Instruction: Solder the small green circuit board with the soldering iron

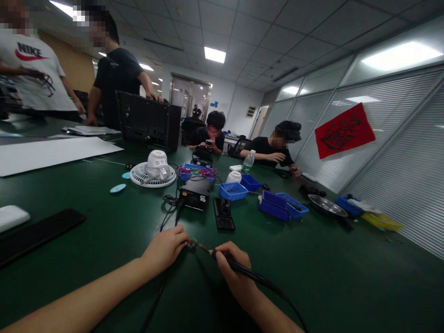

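My right hand (236,273) is closed around the black handle of a soldering iron (258,276), its cord trailing toward the bottom edge. The iron's thin metal tip points left and meets a small green piece with a reddish wire (193,241), perhaps a little circuit board. My left hand (165,247) pinches the near side of that piece, low over the green table (294,273). Its fingertips partly cover the piece, and fine detail is too small to read. Just beyond stands a black soldering station (194,194), beside a black iron stand (224,217).
Behind the station lie a blue tray of coloured wires (187,172) and a white fan part (152,178). Several blue bins (274,206), a bottle (249,162) and a metal plate (328,206) stand to the right. A dark cable (156,300) runs beneath my left forearm. Other people surround the table's far side.
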The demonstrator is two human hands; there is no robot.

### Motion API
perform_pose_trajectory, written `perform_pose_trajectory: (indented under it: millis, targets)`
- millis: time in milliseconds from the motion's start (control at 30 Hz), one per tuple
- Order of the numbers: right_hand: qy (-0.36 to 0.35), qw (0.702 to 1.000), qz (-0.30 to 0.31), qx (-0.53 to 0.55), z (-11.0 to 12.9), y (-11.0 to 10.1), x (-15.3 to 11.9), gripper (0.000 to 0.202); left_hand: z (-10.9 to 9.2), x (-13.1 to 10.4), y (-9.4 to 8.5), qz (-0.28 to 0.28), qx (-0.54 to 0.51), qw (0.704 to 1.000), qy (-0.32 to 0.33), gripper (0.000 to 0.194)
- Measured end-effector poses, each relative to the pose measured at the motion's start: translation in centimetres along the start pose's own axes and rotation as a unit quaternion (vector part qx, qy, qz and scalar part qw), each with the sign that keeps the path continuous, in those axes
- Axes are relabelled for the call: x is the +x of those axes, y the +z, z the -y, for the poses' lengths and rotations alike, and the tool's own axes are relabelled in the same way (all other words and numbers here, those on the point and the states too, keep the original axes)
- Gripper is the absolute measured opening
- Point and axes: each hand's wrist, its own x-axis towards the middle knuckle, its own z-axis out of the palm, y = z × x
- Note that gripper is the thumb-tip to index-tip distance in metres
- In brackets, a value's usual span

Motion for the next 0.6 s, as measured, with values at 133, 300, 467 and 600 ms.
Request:
perform_pose_trajectory:
  millis: [133,300,467,600]
  targets:
    - [-0.002,1.000,0.008,0.001,0.04,-0.04,0.06,0.015,-0.06,-0.07,0.03,0.002,0.002,1.000,-0.001,0.019]
    - [-0.005,1.000,0.005,-0.009,0.10,-0.04,0.15,0.016,0.21,0.04,0.44,-0.006,0.000,1.000,0.001,0.017]
    - [-0.002,1.000,0.010,-0.009,0.23,-0.02,0.16,0.018,0.44,0.07,0.73,-0.014,0.001,1.000,0.004,0.017]
    - [0.002,1.000,0.012,-0.012,0.12,-0.02,0.11,0.018,0.35,0.01,0.58,-0.011,0.004,1.000,0.003,0.018]
